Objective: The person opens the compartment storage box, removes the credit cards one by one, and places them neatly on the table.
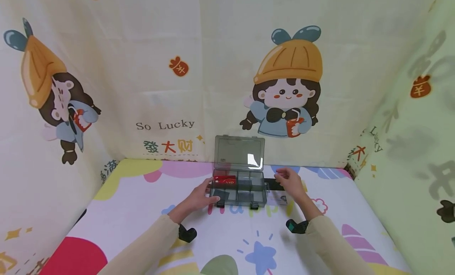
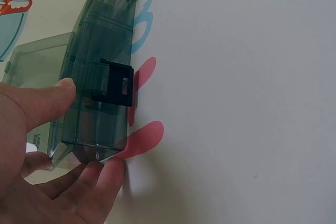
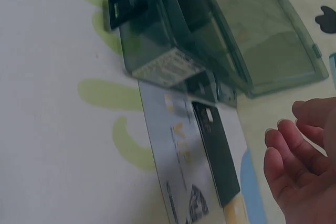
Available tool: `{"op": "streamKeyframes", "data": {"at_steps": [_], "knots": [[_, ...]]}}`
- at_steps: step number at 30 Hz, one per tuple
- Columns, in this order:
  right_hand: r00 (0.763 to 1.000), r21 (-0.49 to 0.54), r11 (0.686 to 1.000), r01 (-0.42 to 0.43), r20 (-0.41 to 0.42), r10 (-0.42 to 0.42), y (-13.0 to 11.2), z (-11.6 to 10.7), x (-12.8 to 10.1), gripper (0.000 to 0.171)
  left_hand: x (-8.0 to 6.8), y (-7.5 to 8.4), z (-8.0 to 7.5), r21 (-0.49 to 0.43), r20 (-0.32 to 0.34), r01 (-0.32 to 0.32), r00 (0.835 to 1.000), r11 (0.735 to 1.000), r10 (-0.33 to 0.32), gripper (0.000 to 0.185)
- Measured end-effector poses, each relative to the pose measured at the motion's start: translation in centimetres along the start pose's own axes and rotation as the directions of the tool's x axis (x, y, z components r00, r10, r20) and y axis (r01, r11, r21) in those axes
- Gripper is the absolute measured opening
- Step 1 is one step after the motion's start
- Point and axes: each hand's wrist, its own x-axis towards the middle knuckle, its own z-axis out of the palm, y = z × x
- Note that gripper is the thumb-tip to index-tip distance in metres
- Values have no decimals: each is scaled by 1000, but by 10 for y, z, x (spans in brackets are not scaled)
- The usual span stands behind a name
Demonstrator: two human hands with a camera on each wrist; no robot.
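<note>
A translucent grey-green compartment box (image 1: 264,200) stands on the table, its lid (image 1: 234,150) raised at the back. My left hand (image 1: 199,197) grips the box at its left side; in the left wrist view the thumb (image 2: 58,98) lies over the box and the fingers are against its end. A red card (image 1: 225,180) marked VIP is in the back left compartment. To the right of the box, my right hand (image 1: 291,184) hovers with loosely bent fingers and nothing in them. Below it lie a black card (image 3: 218,150) and a silver VIP card (image 3: 173,145), both beside the box's end.
Dark flat pieces (image 1: 221,195) show inside the front compartments. Two black latches (image 1: 254,206) hang at the box's front. A printed cloth (image 1: 227,247) covers the table, and patterned fabric (image 1: 227,70) rises behind the box and at both sides.
</note>
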Motion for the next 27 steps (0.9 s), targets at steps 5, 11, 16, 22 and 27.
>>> {"op": "streamKeyframes", "data": {"at_steps": [5,11,16,22,27], "knots": [[999,8,1000,16,29,-16,-11,9,2,31,2,1,1,-11,7,-8,1000,1000,8,79],[998,35,998,50,47,-52,-20,20,6,27,0,3,1,-11,-3,-5,1000,1000,5,78],[995,36,996,77,67,-79,-29,29,10,29,0,1,-1,-4,-7,1,1000,1000,-1,79],[991,42,995,88,95,-92,-37,38,9,28,-1,0,-1,-27,-5,-7,1000,1000,7,77],[988,53,994,99,110,-105,-41,44,9,28,-2,0,-1,-30,-6,-1,1000,1000,1,78]]}}
